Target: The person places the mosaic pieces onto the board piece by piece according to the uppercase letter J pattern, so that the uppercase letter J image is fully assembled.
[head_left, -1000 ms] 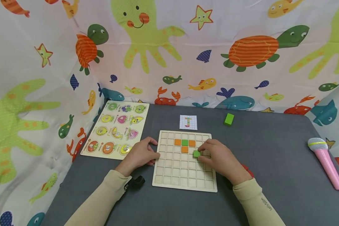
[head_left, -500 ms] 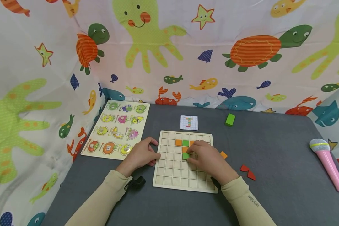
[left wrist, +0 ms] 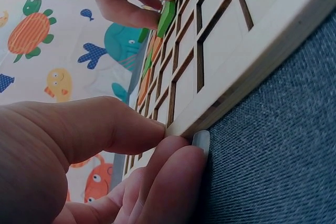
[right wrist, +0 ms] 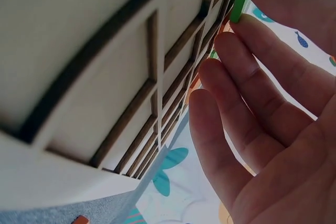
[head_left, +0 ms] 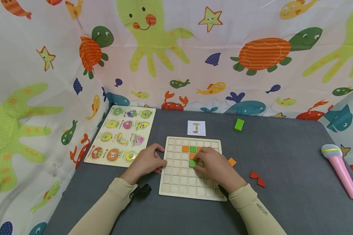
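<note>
A light wooden grid board (head_left: 175, 180) lies on the table, with square recesses across it. My left hand (head_left: 148, 159) pinches its left edge; in the left wrist view the thumb (left wrist: 121, 129) is on top and fingertips are at the side. My right hand (head_left: 213, 164) is over the board and holds a green square tile (head_left: 192, 163) between thumb and index finger. That tile (left wrist: 166, 18) looks slightly tilted at its recess. Just behind it sits an orange tile (head_left: 192, 156), below a row with an orange tile (head_left: 185, 148), a green tile (head_left: 193, 149) and another orange one, partly hidden.
A small pattern card (head_left: 196, 128) lies behind the board. Green blocks (head_left: 239, 125) are at the back right. An orange tile (head_left: 232, 162) and red curved pieces (head_left: 261, 182) lie right of the board. A fruit puzzle (head_left: 120, 135) is left, a pink microphone (head_left: 342, 173) far right.
My right hand has moved left with the green tile, to the recess in front of the orange tile. The loose orange tile and red pieces came into view. My left hand stays put.
</note>
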{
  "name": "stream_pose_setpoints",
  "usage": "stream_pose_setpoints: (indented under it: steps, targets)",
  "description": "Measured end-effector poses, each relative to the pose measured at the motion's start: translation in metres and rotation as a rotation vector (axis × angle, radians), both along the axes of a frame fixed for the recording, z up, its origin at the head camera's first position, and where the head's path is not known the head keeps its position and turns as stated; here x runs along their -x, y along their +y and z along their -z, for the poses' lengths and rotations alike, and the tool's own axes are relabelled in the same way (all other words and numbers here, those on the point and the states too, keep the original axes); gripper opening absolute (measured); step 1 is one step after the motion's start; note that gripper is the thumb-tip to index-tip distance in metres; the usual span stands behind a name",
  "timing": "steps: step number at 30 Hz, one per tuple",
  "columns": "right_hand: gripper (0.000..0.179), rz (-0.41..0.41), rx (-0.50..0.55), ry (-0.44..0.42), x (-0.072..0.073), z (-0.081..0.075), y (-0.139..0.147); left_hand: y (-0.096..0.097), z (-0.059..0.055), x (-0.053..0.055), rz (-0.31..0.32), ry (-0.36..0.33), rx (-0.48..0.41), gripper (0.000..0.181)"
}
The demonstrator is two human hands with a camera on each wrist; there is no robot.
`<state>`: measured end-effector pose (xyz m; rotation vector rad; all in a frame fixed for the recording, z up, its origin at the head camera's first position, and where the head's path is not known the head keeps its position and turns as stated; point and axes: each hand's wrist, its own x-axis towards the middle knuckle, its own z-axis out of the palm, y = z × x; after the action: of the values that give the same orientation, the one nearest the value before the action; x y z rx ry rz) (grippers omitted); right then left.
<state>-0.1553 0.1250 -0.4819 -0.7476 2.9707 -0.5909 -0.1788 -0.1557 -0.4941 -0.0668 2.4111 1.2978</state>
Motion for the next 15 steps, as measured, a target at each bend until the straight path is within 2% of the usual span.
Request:
stream_pose_setpoints:
  steps: [15]
  targets:
    - [0.017,-0.001,-0.019,0.024,-0.0008,0.0023,-0.0006,-0.0003,0.0003,0.0002,0.002,-0.004,-0.005,0.044]
